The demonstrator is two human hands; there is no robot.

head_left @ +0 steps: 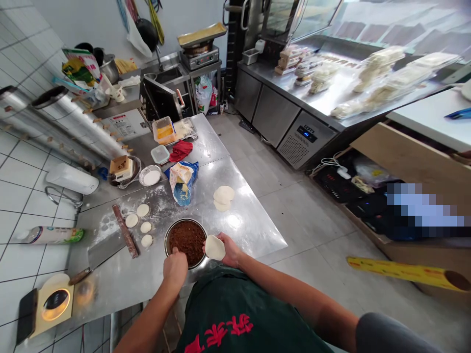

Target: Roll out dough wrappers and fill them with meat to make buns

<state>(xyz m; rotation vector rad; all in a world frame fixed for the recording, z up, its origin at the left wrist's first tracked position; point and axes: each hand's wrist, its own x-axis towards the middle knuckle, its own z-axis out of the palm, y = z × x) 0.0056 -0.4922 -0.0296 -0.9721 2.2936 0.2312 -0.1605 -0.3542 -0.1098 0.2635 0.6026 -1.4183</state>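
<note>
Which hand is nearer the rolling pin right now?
Left. The left hand is at the near rim of the bowl, just right of the rolling pin. The right hand holds a dough disc beyond the bowl.

A bowl of filling (187,241) is set at the near edge of the desk (250,225), with the left hand (175,267) at its near rim and the right hand (230,250) just to its right — a dough round (215,247) is held in that grip. To the left of the bowl, four dough pieces (142,225) are laid beside a rolling pin (125,238), with a cleaver (99,255) further left. Behind the bowl a flour bag (183,181) is found; to its right, stacked dough rounds (223,196). Left of the bag a small dish (150,175) is placed.
</note>
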